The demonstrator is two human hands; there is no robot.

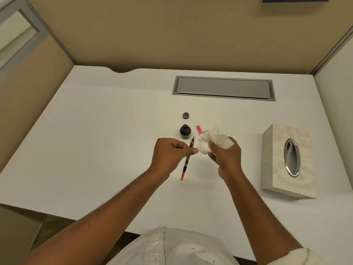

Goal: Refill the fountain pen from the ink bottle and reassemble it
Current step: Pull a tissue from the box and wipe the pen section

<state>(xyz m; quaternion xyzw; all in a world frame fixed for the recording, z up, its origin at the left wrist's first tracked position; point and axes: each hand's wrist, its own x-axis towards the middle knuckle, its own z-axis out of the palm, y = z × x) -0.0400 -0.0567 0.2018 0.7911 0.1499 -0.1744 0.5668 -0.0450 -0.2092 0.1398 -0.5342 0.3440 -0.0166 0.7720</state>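
Pinching pen, left hand; right hand clutching tissue; white desk, beige partitions

I see a white desk boxed in by tan partition walls, a grey cable hatch set near its far edge.

One each: pen, ink bottle, lid, tissue, tissue box.

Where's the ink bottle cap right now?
Head view, centre of the desk: the cap lies just beyond the open ink bottle, apart from it, short of the grey cable hatch.
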